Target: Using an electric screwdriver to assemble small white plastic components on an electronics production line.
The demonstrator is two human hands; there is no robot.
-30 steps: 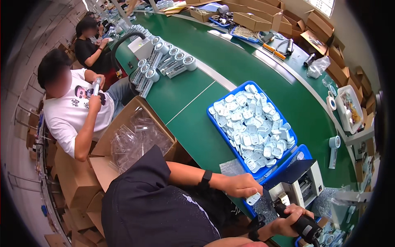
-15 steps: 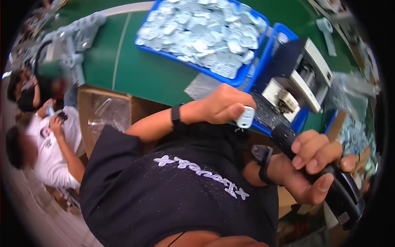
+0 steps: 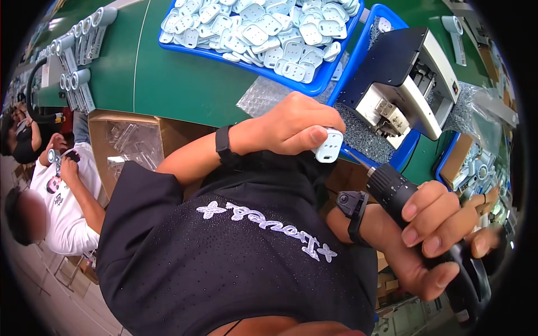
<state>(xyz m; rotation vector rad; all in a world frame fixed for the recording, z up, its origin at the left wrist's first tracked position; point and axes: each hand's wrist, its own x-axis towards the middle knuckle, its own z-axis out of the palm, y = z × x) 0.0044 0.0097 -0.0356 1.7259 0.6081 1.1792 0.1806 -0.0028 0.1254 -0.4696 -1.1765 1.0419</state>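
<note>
My left hand (image 3: 291, 126) pinches a small white plastic cover (image 3: 329, 147) with rounded corners and little holes, its face turned toward me at the table's near edge. My right hand (image 3: 434, 224) is wrapped round a black cordless screwdriver (image 3: 386, 185). The bit (image 3: 357, 159) points up and left toward the cover, with a small gap between them. Just beyond both hands, a dark-and-white screw feeder (image 3: 386, 67) stands in a blue tray (image 3: 374, 17) with many loose screws (image 3: 367, 140).
A blue bin (image 3: 235, 63) heaped with similar white covers lies on the green table (image 3: 185, 84). Bubble wrap (image 3: 260, 95) sits before it. A cardboard box (image 3: 103, 140) holds clear plastic pieces. White handled parts (image 3: 81, 39) stand far left; a co-worker (image 3: 73, 196) sits at left.
The whole view has shifted a little, and the picture is sharper. The cover has tilted, showing more of its face. The screwdriver's bit now shows clearly near it. Both grips stay the same.
</note>
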